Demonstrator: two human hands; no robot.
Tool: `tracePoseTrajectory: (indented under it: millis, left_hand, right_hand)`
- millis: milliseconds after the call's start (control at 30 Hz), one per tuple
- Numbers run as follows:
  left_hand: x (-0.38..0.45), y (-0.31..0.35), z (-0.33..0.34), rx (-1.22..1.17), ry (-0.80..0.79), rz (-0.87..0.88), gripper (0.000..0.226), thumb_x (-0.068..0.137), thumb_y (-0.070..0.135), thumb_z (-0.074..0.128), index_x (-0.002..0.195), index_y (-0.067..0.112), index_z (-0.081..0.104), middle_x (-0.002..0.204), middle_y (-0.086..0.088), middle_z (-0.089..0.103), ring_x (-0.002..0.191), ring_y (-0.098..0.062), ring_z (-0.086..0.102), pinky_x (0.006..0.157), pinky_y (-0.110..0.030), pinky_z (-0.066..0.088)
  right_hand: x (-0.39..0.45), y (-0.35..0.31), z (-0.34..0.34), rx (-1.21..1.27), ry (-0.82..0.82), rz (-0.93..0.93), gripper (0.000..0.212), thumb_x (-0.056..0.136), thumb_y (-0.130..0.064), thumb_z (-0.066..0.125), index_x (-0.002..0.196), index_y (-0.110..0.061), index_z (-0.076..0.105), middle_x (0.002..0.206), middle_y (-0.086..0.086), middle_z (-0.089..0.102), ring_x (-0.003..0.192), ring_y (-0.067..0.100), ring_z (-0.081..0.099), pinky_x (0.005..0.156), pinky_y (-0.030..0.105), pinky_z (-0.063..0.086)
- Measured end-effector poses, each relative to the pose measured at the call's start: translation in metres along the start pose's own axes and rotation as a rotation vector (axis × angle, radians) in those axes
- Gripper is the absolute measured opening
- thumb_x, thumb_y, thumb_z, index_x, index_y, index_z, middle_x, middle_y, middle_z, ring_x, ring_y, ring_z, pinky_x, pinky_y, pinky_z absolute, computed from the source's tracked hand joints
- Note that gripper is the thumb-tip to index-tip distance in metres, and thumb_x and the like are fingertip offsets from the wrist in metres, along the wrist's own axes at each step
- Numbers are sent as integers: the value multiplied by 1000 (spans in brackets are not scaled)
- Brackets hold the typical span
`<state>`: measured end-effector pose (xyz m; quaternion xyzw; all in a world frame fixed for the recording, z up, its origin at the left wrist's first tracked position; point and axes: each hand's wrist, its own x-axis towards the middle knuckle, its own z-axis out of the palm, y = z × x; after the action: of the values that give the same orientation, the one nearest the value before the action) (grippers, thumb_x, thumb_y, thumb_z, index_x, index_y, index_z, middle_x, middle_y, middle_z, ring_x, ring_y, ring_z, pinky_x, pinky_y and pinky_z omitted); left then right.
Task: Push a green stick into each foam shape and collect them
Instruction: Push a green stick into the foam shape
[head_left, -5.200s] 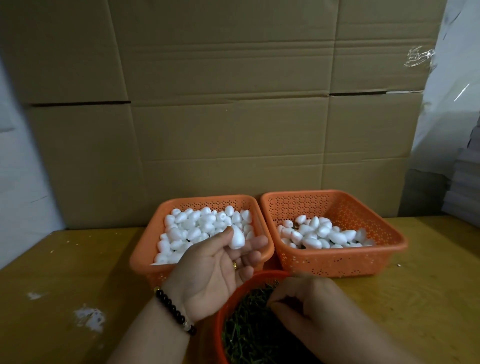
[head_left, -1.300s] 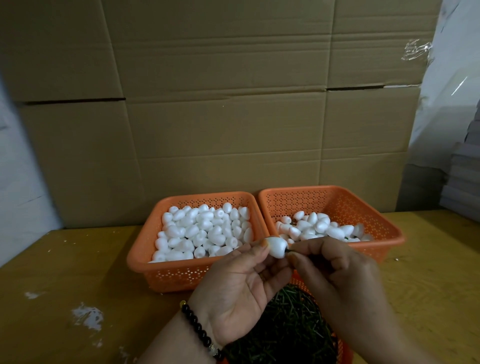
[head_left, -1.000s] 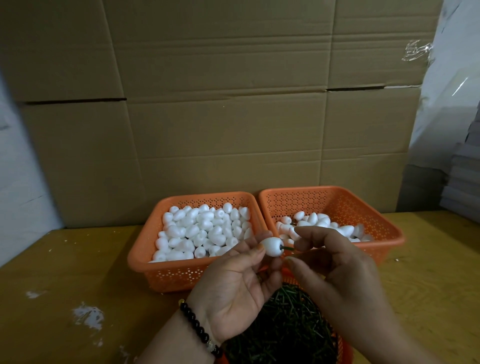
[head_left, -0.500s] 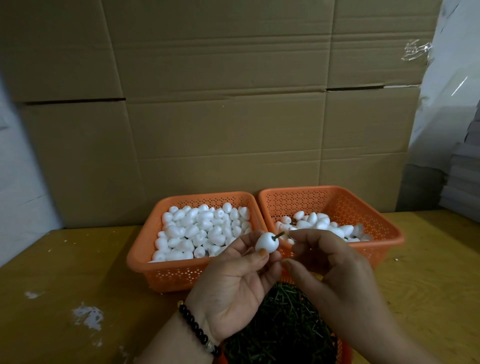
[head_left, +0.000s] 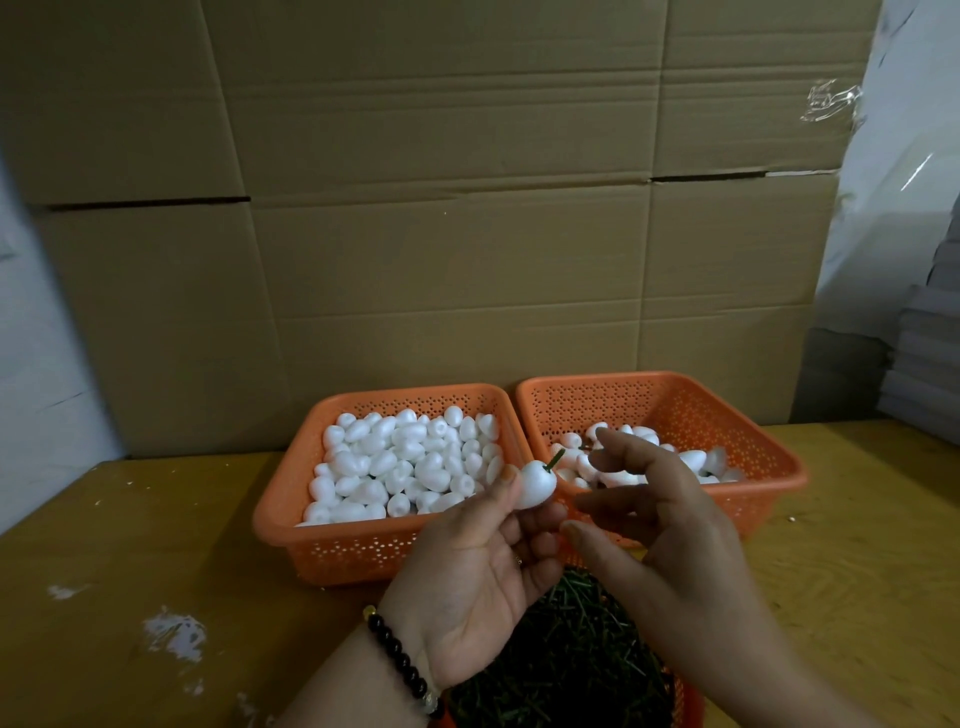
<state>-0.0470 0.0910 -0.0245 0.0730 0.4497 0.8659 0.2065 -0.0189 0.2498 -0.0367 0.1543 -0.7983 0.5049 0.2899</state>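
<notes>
Left hand (head_left: 475, 577) pinches stuck foam shape (head_left: 535, 485); right hand (head_left: 670, 525) free.

A yellowish wooden desk (head_left: 130, 545) with white scuff marks (head_left: 174, 631) carries two orange baskets side by side — the left basket (head_left: 291, 519), the right basket (head_left: 779, 467) — and a nearer orange container (head_left: 688, 696) of green sticks.

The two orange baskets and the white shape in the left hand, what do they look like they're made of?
Orange baskets: likely moulded plastic, smooth and slightly glossy, with walls pierced in a regular hole pattern. White foam shape, pinched in the left hand: apparently foam, matte white, with a green stick pushed into it.
</notes>
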Motion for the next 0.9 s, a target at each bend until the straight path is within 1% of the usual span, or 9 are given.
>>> tracePoseTrajectory:
  millis: [100, 200, 300, 467, 567, 667, 733, 833, 900]
  left_hand:
    - [1, -3, 0, 191, 72, 74, 41, 80, 39, 59, 102, 6, 67, 74, -7, 64, 59, -14, 54, 49, -25, 46]
    - [2, -5, -2, 409, 99, 171, 43, 71, 46, 65, 89, 8, 69, 68, -3, 62, 56, -11, 53, 47, -25, 44]
    - [0, -6, -3, 559, 58, 204, 39, 65, 53, 80, 80, 18, 73, 67, 1, 63, 61, -9, 57, 51, -24, 45]
    - [0, -9, -4, 656, 47, 236, 43, 54, 57, 75, 82, 24, 71, 65, 9, 63, 63, -3, 59, 53, -20, 46]
    - [-1, -8, -4, 690, 53, 241, 40, 57, 63, 70, 83, 31, 70, 67, 11, 64, 61, 0, 57, 52, -18, 44]
    - [-1, -3, -6, 746, 57, 288, 47, 66, 70, 67, 85, 27, 68, 70, 9, 68, 60, 4, 57, 51, -13, 42]
    - [0, -1, -11, 873, 114, 372, 43, 69, 67, 62, 88, 28, 67, 76, 9, 70, 66, 4, 61, 56, -13, 46]
    - [3, 2, -19, 1092, 228, 498, 11, 85, 43, 66, 90, 33, 66, 84, 15, 68, 80, -1, 63, 70, -17, 51]
    - [5, 5, -23, 1211, 300, 576, 5, 86, 32, 66, 87, 37, 64, 83, 24, 64, 79, 3, 60, 67, -12, 49]
  right_hand:
    - [1, 0, -1, -49, -32, -64, 77, 71, -16, 82, 131, -44, 43, 123, -22, 50, 108, 1, 59, 87, 15, 49]
    - [1, -2, -1, -169, -67, -132, 73, 70, -20, 82, 133, -32, 46, 126, -18, 48, 114, -1, 54, 93, 12, 44]
    - [1, -4, -1, -241, -89, -194, 58, 71, -18, 82, 121, -32, 55, 117, -18, 54, 106, -3, 56, 87, 16, 47]
    - [3, -3, -2, -197, -128, -208, 28, 76, -9, 78, 97, -25, 67, 92, -16, 65, 90, 0, 63, 76, 19, 50]
    - [7, -5, -7, -184, -152, -173, 22, 79, -20, 76, 97, -29, 65, 90, -18, 66, 88, -2, 64, 74, 16, 50]
    - [15, -5, -21, -207, -177, -34, 21, 78, -44, 66, 95, -34, 60, 93, -23, 66, 88, -6, 63, 75, 14, 51]
    - [23, 2, -35, -294, -153, 29, 28, 74, -54, 56, 95, -35, 57, 86, -18, 66, 87, -8, 62, 70, 16, 52]
    - [34, 22, -54, -522, -39, 31, 22, 83, -35, 62, 103, -28, 59, 84, -20, 59, 77, -1, 60, 63, 15, 46]
    - [37, 37, -63, -642, 44, 46, 23, 86, -22, 65, 109, -20, 60, 89, -12, 60, 76, 5, 54, 60, 19, 42]
